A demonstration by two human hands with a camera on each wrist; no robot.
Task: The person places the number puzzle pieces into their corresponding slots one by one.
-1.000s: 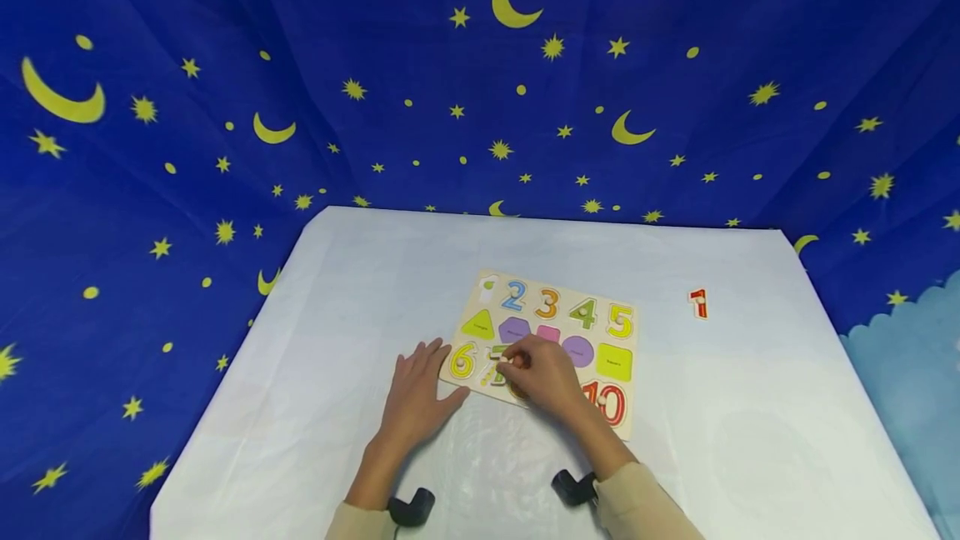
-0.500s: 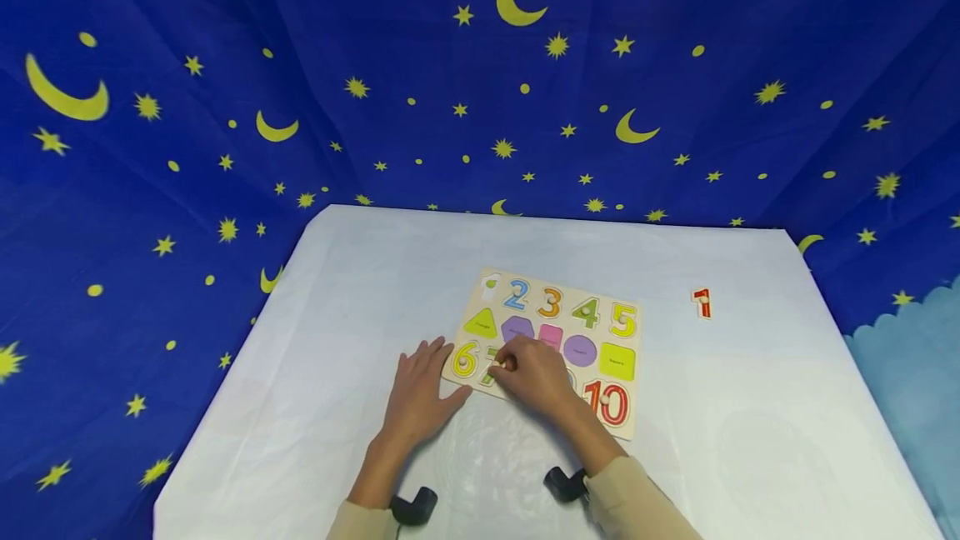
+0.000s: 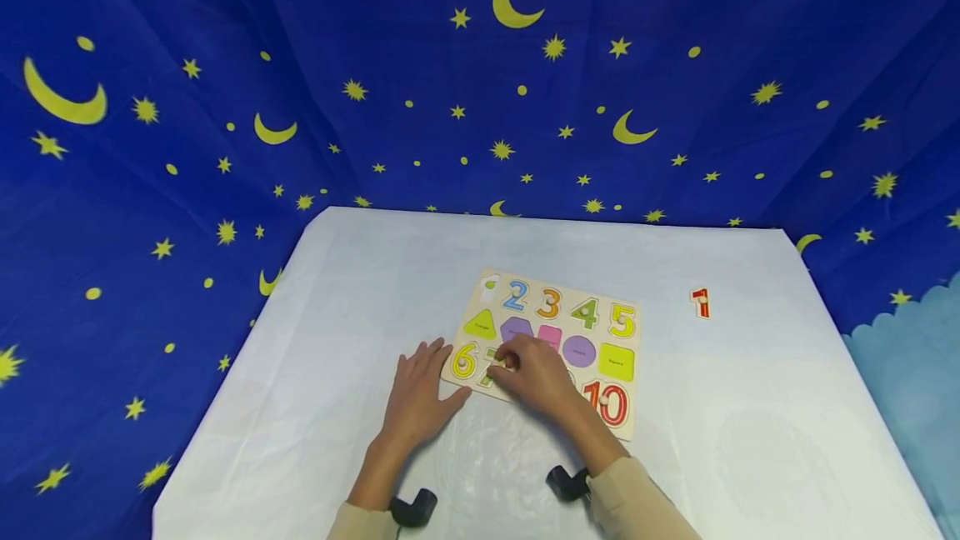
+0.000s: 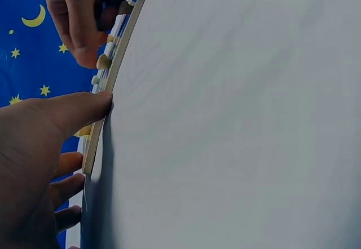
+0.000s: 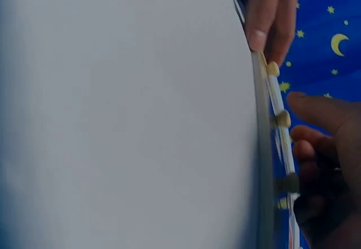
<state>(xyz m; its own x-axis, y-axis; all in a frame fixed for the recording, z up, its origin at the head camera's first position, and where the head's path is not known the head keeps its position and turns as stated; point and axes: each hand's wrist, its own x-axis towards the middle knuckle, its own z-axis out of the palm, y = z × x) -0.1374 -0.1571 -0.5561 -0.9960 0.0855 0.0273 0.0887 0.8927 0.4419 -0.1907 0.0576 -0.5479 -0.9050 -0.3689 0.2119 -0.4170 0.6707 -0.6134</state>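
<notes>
A wooden number puzzle board (image 3: 600,337) lies on the white table. My left hand (image 3: 420,394) rests at its left end with fingers straight, the thumb touching the front edge. Over the bottom row is my right hand (image 3: 538,375), thumb and index finger spread around the knob of the green 7 piece (image 3: 485,379). In the right wrist view that knob (image 5: 283,119) stands apart from the thumb. The 7 lies in its slot, partly covered by the fingers. The 8 and most of the 9 are hidden under my right hand.
A red number 1 piece (image 3: 701,303) lies on the table (image 3: 750,407) to the right of the board. The slot for 1 (image 3: 489,288) is bare at the top left. Black wrist devices (image 3: 414,508) sit beside both forearms. A blue star-patterned cloth (image 3: 420,57) hangs behind.
The 7 piece, tilted in my right fingers a second ago, has gone down into its slot. My right thumb and index finger have parted from its knob. The left hand stays put.
</notes>
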